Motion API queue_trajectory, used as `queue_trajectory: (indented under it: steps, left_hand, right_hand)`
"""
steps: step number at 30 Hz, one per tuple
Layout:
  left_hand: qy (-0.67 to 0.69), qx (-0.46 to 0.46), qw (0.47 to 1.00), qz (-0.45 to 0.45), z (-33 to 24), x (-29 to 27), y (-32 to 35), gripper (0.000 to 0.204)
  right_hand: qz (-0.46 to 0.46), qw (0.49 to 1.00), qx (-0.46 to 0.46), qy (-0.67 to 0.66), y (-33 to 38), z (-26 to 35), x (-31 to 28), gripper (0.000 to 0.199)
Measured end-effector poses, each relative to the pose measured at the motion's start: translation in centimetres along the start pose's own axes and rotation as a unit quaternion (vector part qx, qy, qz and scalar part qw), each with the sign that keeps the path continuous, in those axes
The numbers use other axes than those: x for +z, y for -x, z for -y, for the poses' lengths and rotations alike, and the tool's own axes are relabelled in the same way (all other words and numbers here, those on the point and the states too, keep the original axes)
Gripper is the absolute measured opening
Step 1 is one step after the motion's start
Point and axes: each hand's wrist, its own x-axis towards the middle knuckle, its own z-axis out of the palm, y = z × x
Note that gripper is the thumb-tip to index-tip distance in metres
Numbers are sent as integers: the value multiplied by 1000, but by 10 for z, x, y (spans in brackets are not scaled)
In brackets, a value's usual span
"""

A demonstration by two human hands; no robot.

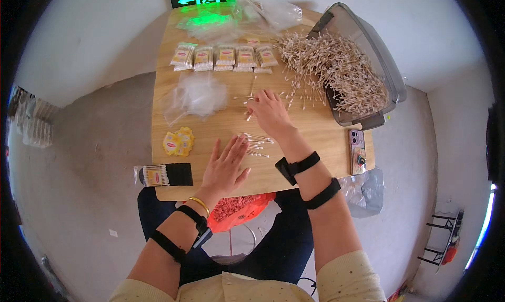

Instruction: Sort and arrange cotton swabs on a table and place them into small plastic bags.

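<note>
The right hand's [271, 112] half-curled grip is among stray cotton swabs [249, 117]; whether it holds any, I cannot tell. The left hand [225, 167], fingers straight, pinching nothing, lies against a swab bunch [258, 139] on the tabletop [310, 139]. Farther off, stacked packets [225, 56] look filled; the right-hand bin's [386, 57] swab heap [347, 73] looks unpacked. Grey floor [105, 133], pale walls [436, 28].

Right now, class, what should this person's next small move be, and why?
Probably the right hand should bring the nearest loose swab to the small bunch of swabs, because that swab is apart from the bunch, which lies loosely spread beside the left hand.
</note>
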Motion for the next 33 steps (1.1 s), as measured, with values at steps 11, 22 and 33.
queue_trajectory:
  steps: [11,22,33]
  left_hand:
    - [14,0,1000,5,-1,-3,3,74]
    - [70,18,997,-8,3,-3,1,77]
    - [-125,43,991,19,-15,5,-59,88]
  right_hand:
    - [11,996,50,-73,7,6,-9,10]
    - [-152,955,184,-178,96,14,-17,9]
    - [-245,918,280,-137,135,39,-6,9]
